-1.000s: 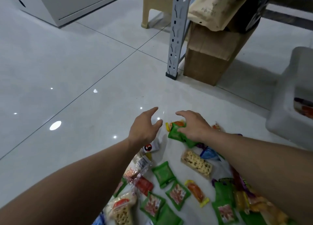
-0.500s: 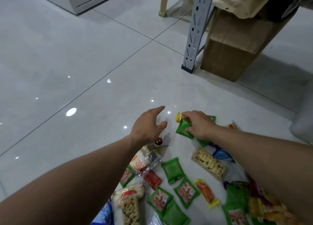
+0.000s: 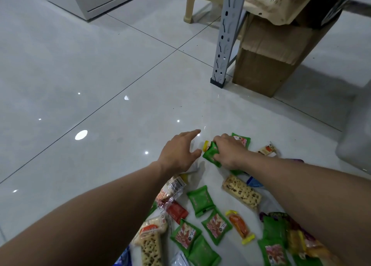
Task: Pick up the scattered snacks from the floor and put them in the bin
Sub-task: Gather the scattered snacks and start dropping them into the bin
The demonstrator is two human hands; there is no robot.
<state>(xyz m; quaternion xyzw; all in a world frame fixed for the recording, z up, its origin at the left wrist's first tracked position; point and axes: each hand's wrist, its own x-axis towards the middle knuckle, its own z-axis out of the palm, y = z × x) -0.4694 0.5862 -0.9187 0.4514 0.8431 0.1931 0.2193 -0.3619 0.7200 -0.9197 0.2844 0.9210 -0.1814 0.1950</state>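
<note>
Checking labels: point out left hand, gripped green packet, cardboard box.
left hand (image 3: 177, 155): head view, back of hand.
green packet (image 3: 209, 155): head view, exposed wrapper face.
cardboard box (image 3: 263, 73): head view, front face.

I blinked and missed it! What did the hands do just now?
The right hand has closed round the green packet and bunched it up. The left hand stays open beside it, holding nothing. The other snacks on the floor have not moved.

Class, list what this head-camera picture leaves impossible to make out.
Bin: head view, cut by the right edge, blurred; contents unseen.
Green packet: head view, print covered by the right hand gripping it.
Bottom-right snacks: head view, partly hidden by the right arm.
</note>
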